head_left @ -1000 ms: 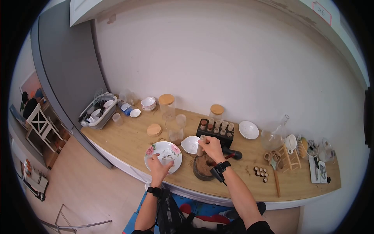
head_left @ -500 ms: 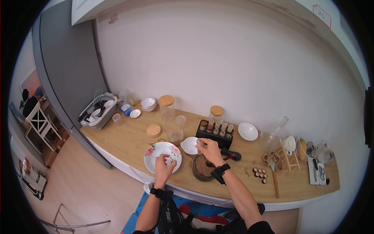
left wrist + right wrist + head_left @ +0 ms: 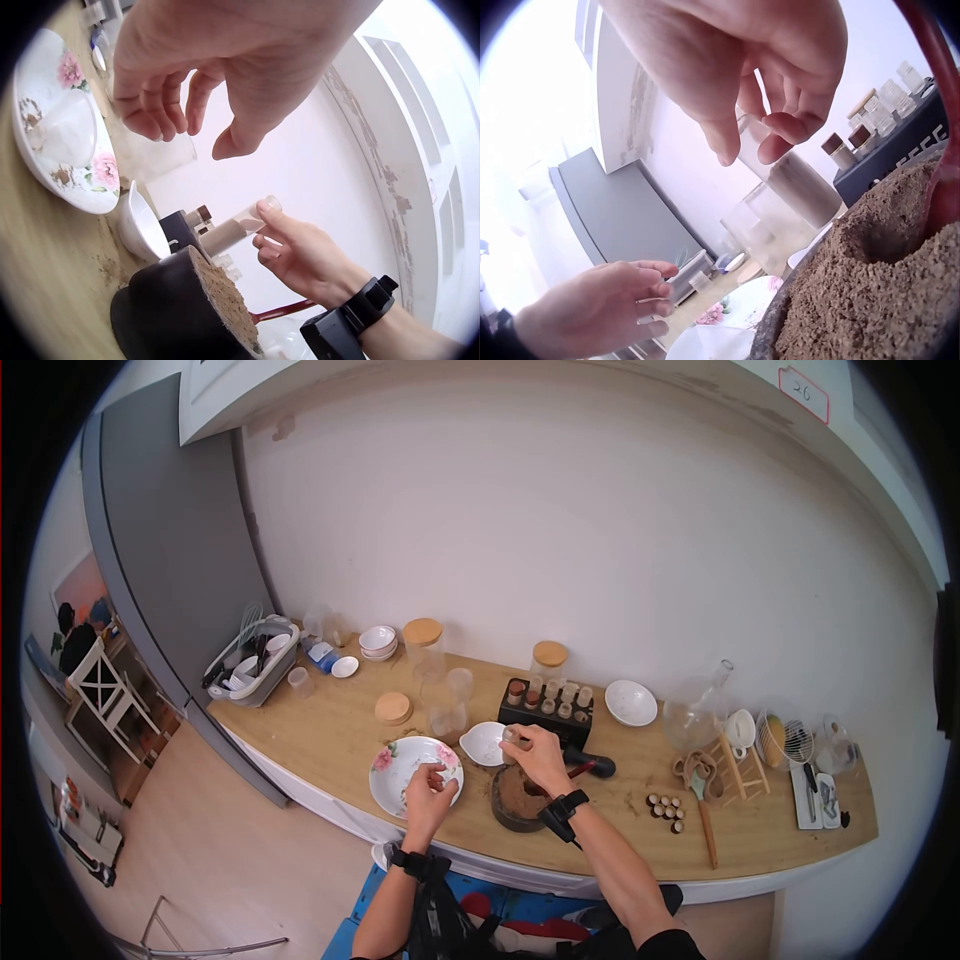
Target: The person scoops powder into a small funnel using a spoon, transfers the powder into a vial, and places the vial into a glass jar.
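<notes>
Head view: a person stands at a wooden tabletop [image 3: 330, 735], two hands at work; the right hand [image 3: 541, 756] pinches one small glass vial [image 3: 513, 737] above a dark mortar [image 3: 518, 800] heaped with brown powder, while the left hand [image 3: 428, 800] hovers over one flowered plate [image 3: 395, 765], fingers loosely curled and holding nothing. Just beyond the vial sit one white spouted bowl [image 3: 480, 741] and one black rack of spice vials [image 3: 545, 702], with a second white bowl [image 3: 631, 701] farther right. Left wrist view: the left hand [image 3: 225, 71] hangs released above the plate [image 3: 71, 161], fingers bent, thumb apart; across from it the right hand [image 3: 304, 251] grasps the vial [image 3: 236, 225], tilted, part-filled with pale powder, over the mortar [image 3: 176, 307]. Right wrist view: thumb and fingers of the right hand [image 3: 742, 67] clasp the vial [image 3: 791, 169] near its top, directly above the powder mound [image 3: 862, 292]; the left hand [image 3: 592, 307] lies slack lower left
</notes>
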A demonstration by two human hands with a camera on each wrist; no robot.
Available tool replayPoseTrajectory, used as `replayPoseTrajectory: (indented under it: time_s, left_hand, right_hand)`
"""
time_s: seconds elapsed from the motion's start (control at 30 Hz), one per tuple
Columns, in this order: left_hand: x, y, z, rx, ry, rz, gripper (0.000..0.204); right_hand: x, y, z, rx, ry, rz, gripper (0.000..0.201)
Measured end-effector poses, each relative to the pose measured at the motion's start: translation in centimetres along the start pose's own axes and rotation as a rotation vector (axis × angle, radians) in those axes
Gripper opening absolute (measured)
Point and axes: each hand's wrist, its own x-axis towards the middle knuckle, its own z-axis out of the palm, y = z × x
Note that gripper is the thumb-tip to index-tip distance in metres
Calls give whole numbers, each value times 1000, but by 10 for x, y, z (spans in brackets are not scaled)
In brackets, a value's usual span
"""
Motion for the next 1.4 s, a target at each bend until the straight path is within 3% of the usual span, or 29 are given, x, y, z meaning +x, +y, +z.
replayPoseTrajectory:
  time_s: [0.3, 0.4, 0.5, 0.57, 0.6, 0.67, 0.7, 0.77, 0.9, 0.97, 1.03, 1.1, 1.17, 1.23, 1.3, 1.37, 1.4]
  left_hand:
    - [-4, 3, 3, -11, -35, -11, 30]
    - [-2, 6, 5, -12, -39, 12, 28]
    - [2, 12, 14, -168, -130, -112, 27]
    - [7, 47, 18, -624, -259, -273, 34]
    - [8, 63, 19, -622, -256, -280, 34]
    - [12, 90, 24, -1183, -426, -511, 39]
    - [14, 89, 31, -1183, -427, -509, 39]
    - [22, 88, 46, -1472, -459, -568, 38]
    - [24, 86, 61, -1657, -421, -629, 37]
    - [26, 80, 65, -1837, -498, -658, 34]
    - [27, 77, 65, -1801, -444, -657, 35]
    - [31, 69, 62, -1765, -385, -652, 37]
    - [42, 52, 55, -1660, -252, -433, 35]
    - [54, 53, 45, -1605, -184, -395, 32]
    - [75, 50, 34, -1508, 80, -371, 24]
    - [107, 28, 24, -1296, 129, -170, 22]
    - [116, 32, 15, -1290, 123, -167, 22]
  right_hand:
    - [0, 15, 4, 21, 71, -29, 39]
    - [1, 4, -4, 80, 93, -22, 36]
    - [7, -31, -28, 164, 116, -3, 32]
    - [12, -57, -44, 174, 125, -52, 31]
    - [15, -67, -50, 173, 101, -56, 31]
    - [16, -81, -57, 175, 78, -59, 31]
    - [15, -86, -59, 152, 72, -84, 31]
    - [16, -88, -59, 126, 72, -113, 30]
    - [2, -88, -63, 323, 44, -56, 39]
    - [-12, -90, -80, 495, 244, -17, 40]
    - [-31, -77, -103, 530, 439, 35, 35]
    - [-55, -42, -122, 762, 550, 159, 29]
    - [-78, 1, -122, 681, 540, 294, 29]
    - [-106, 51, -104, 571, 498, 448, 25]
    - [-132, 93, -84, 483, 425, 586, 22]
    - [-146, 116, -74, 486, 366, 647, 22]
    - [-150, 125, -70, 488, 301, 711, 21]
